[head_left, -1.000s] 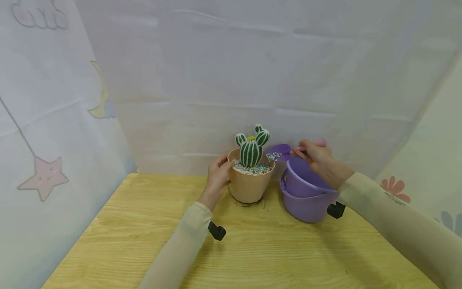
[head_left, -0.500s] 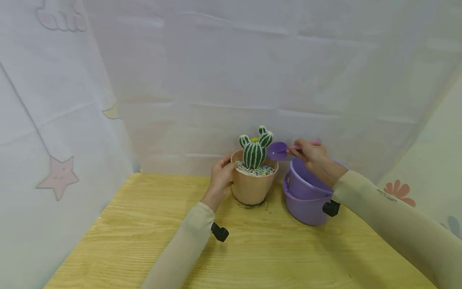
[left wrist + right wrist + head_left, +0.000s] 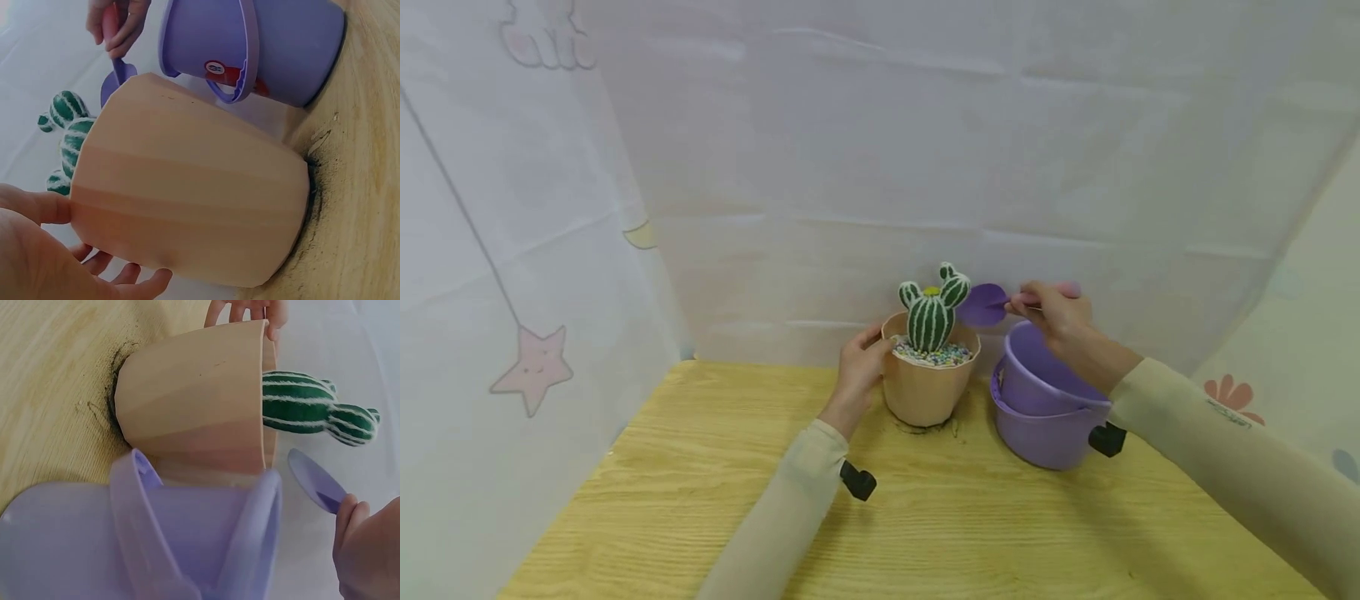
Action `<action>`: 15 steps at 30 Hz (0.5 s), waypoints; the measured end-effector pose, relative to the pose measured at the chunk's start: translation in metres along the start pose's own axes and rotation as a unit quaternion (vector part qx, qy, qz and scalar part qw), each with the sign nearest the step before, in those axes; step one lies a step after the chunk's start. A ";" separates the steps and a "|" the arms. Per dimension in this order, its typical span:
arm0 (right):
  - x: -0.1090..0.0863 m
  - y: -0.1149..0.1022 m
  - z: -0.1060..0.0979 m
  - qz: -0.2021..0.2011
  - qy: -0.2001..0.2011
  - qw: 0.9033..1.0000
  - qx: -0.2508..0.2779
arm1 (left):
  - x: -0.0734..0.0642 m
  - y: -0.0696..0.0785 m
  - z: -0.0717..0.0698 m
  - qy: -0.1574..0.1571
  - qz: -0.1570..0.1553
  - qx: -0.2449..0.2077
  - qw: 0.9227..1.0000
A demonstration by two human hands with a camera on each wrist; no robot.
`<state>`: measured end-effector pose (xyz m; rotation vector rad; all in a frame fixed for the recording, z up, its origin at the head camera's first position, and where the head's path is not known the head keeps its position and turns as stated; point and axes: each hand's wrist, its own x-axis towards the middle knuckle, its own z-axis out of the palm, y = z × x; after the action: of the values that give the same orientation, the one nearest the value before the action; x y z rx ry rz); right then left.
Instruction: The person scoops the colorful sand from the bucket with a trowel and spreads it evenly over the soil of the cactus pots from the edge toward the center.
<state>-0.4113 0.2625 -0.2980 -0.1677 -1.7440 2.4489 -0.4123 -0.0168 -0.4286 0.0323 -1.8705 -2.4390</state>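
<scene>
A peach flower pot (image 3: pixel 925 392) stands on the wooden table, holding a green knitted cactus (image 3: pixel 931 327) with white stripes and a yellow top. Small multicoloured pebbles (image 3: pixel 942 358) lie around the cactus base. My left hand (image 3: pixel 859 367) grips the pot's left side, thumb at the rim and fingers along the outer wall (image 3: pixel 128 274). Pinched by its pink handle in my right hand (image 3: pixel 1062 321) is a small toy shovel, its purple blade (image 3: pixel 983 305) raised beside the cactus, above the pot's right rim. In the right wrist view the blade (image 3: pixel 315 480) appears bare.
Right of the pot stands a purple bucket (image 3: pixel 1041 437) with its handle lowered, under my right hand. Dark crumbs (image 3: pixel 319 187) lie on the table round the pot's base. A pale printed cloth (image 3: pixel 820 167) hangs close behind.
One second ago the shovel carried pebbles at the pot's rim; now its blade is bare and lifted slightly. My left hand keeps its hold on the pot. The head view has shifted slightly.
</scene>
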 end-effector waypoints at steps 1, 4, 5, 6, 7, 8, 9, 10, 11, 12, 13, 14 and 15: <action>-0.001 -0.002 -0.002 -0.004 -0.004 1.000 0.007 | 0.000 0.001 0.000 0.000 0.004 0.006 1.000; -0.007 -0.010 -0.007 -0.008 -0.019 1.000 0.021 | -0.001 0.006 -0.002 0.008 0.015 0.028 0.999; -0.009 -0.014 -0.009 -0.009 -0.025 0.999 0.021 | -0.001 0.008 -0.002 0.014 0.023 0.036 0.999; -0.012 -0.018 -0.011 -0.009 -0.033 0.999 0.020 | -0.002 0.009 -0.003 0.021 0.030 0.046 0.998; -0.014 -0.022 -0.014 -0.009 -0.041 0.999 0.020 | -0.002 0.011 -0.003 0.031 0.038 0.056 0.997; -0.017 -0.026 -0.017 -0.010 -0.049 0.999 0.016 | -0.003 0.012 -0.003 0.041 0.043 0.066 0.996; -0.020 -0.030 -0.021 -0.010 -0.061 0.998 0.015 | -0.004 0.014 -0.003 0.051 0.049 0.075 0.995; -0.021 -0.033 -0.026 -0.013 -0.070 0.997 0.010 | -0.005 0.016 -0.003 0.060 0.055 0.083 0.993; -0.024 -0.036 -0.031 -0.016 -0.078 0.997 0.003 | -0.006 0.018 -0.003 0.067 0.063 0.088 0.992; -0.026 -0.038 -0.036 -0.019 -0.082 0.996 -0.007 | -0.007 0.020 -0.002 0.073 0.069 0.091 0.991; -0.029 -0.040 -0.041 -0.024 -0.082 0.996 -0.018 | -0.008 0.023 -0.002 0.077 0.077 0.093 0.990; -0.031 -0.041 -0.046 -0.030 -0.083 0.996 -0.032 | -0.009 0.025 -0.002 0.078 0.086 0.091 0.989; -0.033 -0.042 -0.052 -0.034 -0.083 0.995 -0.043 | -0.011 0.027 -0.001 0.077 0.095 0.091 0.988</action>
<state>-0.3683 0.3186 -0.2744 0.0892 -1.8900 2.4023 -0.4007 -0.0240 -0.4028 0.0494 -1.9241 -2.0763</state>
